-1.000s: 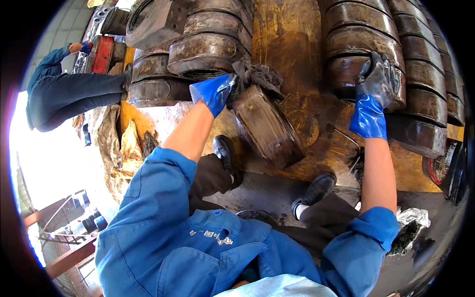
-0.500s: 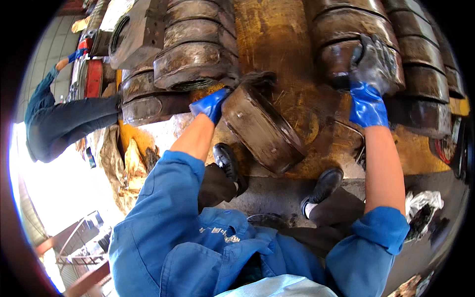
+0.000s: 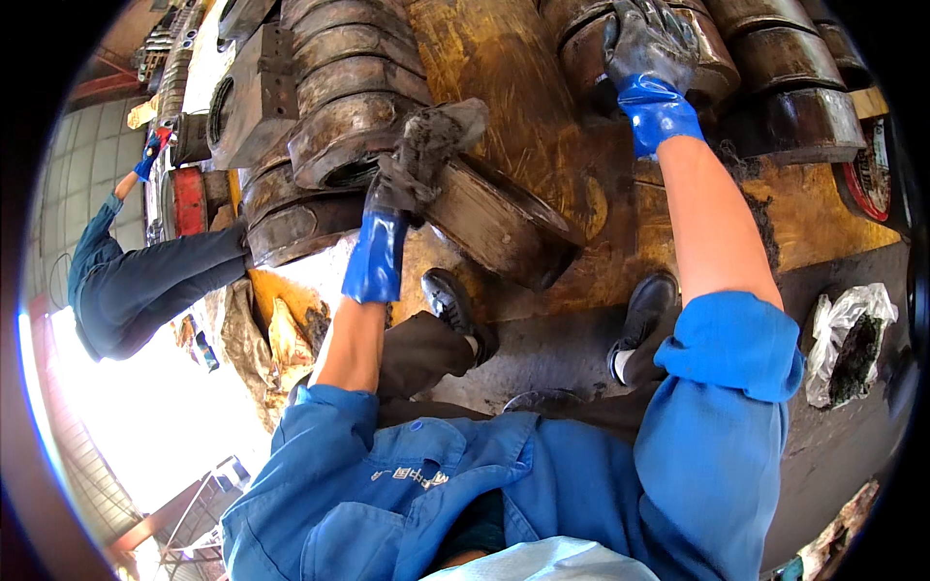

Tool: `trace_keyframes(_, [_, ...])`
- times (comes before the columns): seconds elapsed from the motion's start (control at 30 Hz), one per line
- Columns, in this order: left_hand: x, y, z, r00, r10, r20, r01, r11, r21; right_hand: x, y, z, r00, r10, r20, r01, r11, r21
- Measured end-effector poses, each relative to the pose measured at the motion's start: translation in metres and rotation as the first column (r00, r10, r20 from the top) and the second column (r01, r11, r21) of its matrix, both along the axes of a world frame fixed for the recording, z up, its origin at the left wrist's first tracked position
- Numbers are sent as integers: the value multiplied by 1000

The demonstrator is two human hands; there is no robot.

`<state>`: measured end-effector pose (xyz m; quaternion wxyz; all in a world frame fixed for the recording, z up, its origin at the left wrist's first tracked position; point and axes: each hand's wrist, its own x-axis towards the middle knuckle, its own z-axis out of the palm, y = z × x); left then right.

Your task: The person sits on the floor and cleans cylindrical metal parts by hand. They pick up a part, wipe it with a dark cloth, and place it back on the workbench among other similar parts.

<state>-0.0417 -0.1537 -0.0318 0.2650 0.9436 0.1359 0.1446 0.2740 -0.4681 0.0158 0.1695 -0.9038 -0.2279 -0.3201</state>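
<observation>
Gripping a dirty grey rag, the left hand in a grimy blue glove is closed around the cloth and presses it against the upper edge of a heavy, rusty metal ring that lies tilted on its side. The right hand, also gloved in blue and blackened with grease, lies spread with fingers curled over the top of another round metal casting, resting on it rather than lifting it. Both castings sit on a yellowish, oil-stained metal platform. To the left of the ring, a stack of similar dark rings lies in a row; more rings line up on the right. Below the hands, the person's two black shoes stand on the greasy floor, and blue work sleeves fill the lower edge. At far left another person in dark blue bends over. A crumpled plastic bag lies at right.
</observation>
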Motion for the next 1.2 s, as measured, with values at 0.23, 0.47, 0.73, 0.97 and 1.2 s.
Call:
trace_keyframes(0.23, [-19,-57,44,984,-143,107,123,976,178,2,-2,-3,997,1,-72,-1,1000,4])
trace_keyframes(0.47, [-4,-159,80,914,-401,65,359,871,336,-1,-3,-7,999,-11,-53,12,1000,14])
trace_keyframes(0.73, [2,-213,113,863,-497,-88,499,813,301,3,-1,-21,983,-88,-161,82,996,-47])
trace_keyframes(0.97, [-19,-232,50,859,-485,-163,503,741,446,3,5,-13,985,-72,-155,64,997,-50])
trace_keyframes(1.2, [-32,-265,13,796,-482,-365,469,109,877,-1,-3,5,994,-45,-99,34,994,-109])
